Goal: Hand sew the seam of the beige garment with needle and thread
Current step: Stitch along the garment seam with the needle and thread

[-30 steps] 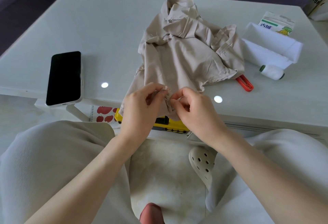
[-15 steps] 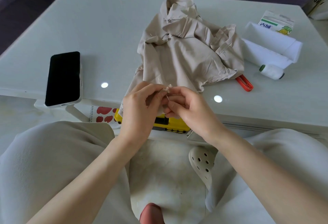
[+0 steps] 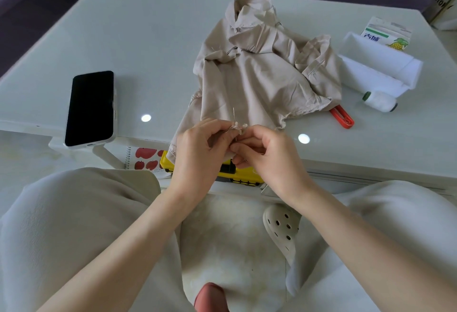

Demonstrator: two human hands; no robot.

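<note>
garment (image 3: 259, 76): crumpled on table (image 3: 148, 39), near hem hangs over the front edge
left hand (image 3: 197, 153): pinches bunched hem
right hand (image 3: 269, 155): pinches needle (image 3: 234, 115), tip up through hem
right side: red handle (image 3: 342, 118) half under garment; thread spool (image 3: 379, 101), white cloth (image 3: 378, 71)
left side: phone (image 3: 90, 108)

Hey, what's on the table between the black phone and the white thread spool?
In the head view, the crumpled beige garment lies between them, and a red plastic handle pokes out from under its edge.
</note>
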